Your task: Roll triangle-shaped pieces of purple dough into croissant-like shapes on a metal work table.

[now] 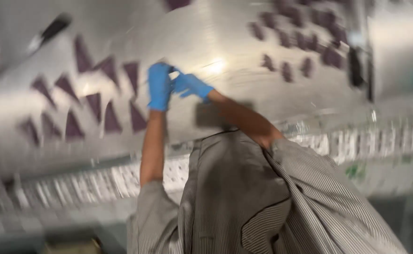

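Overhead, the head camera looked down through heavy motion blur at a steel worktable (244, 33) and the person's own striped uniform (244, 202) filling the lower frame. Both arms reached forward. The left hand (159, 87), in a blue glove, hung with its fingers curled downward; the right hand (190, 85), also gloved in blue, met it fingertip to fingertip. Between them sat a small pale piece (174, 75), seemingly pinched by both, though the blur made the exact grip hard to judge.

As for progress, a good deal seemed done: dark purple triangles (93, 106) lay in rough rows on the table to the left of the hands, and a second batch of smaller dark purple pieces (305, 35) was spread at the far right. The stretch of table right behind the hands held none, so I judged the laying-out unfinished.

A dark-handled utensil (46, 35) lay at the upper left; whether knife or spatula I could not tell. What the purple pieces were made of was unclear, and the table's near edge (74, 186) showed only smeared pale stripes.
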